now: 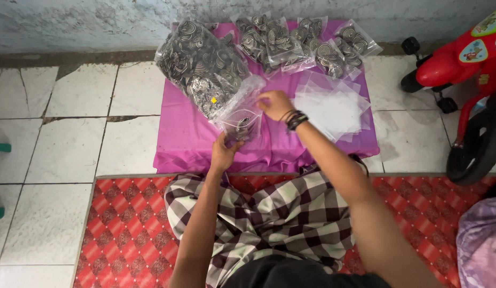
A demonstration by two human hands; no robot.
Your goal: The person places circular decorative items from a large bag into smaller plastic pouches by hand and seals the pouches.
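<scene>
The left hand (224,152) grips the bottom of a small clear bag (242,124), whose long axis runs away from the person, mouth uppermost; the right hand (274,104) pinches its top edge, over the pink cloth (184,133), beside the big bag of spiral pieces (200,66) and empty bags (333,106)

Both bare forearms extend forward from the bottom edge of the frame, elbows bent, converging toward the centre. Left hand (224,152): palm turned inward, fingers curled up and closed in a pinch. Right hand (275,104): reaches further forward than the left, back of hand up, fingers bent downward; grip state probably a light pinch, but the fingertips are hidden. Dark bands circle the right wrist (296,119).
</scene>
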